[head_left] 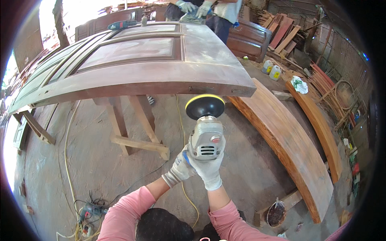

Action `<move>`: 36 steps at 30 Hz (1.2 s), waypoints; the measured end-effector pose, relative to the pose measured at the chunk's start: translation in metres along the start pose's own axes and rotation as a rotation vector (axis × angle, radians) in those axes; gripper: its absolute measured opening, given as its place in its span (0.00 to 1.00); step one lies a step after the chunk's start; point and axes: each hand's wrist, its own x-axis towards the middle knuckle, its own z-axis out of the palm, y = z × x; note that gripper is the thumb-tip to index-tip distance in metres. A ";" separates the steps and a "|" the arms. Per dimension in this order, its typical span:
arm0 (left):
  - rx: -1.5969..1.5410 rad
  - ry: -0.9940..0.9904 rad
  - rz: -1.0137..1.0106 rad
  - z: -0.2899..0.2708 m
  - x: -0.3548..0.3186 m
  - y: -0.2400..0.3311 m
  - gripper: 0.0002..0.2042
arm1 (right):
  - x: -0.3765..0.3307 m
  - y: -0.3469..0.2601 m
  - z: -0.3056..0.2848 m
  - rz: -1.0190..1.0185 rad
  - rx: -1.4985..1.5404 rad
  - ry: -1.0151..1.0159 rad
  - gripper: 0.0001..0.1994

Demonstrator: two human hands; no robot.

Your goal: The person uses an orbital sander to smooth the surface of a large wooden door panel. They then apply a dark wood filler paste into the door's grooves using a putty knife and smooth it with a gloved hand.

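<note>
Both of my hands, in whitish work gloves, hold a grey angle sander out in front of me. My left hand wraps its body from the left side, a bit of blue showing by the thumb. My right hand is closed round the back of the same body, its fingers partly hidden. The black round pad with a yellow rim stands up at the sander's far end. Just beyond it is the edge of a brown panelled wooden door, lying flat on supports. Whether pad and edge touch, I cannot tell.
A wooden trestle stands under the door. To the right lie two thick wooden slabs. Cables run over the floor, by a power tool at lower left. At the far edge a co-worker's gloved hands hold a cloth.
</note>
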 end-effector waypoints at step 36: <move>-0.285 0.097 0.136 0.003 0.049 0.006 0.35 | 0.042 -0.025 0.014 -0.225 -0.066 0.036 0.47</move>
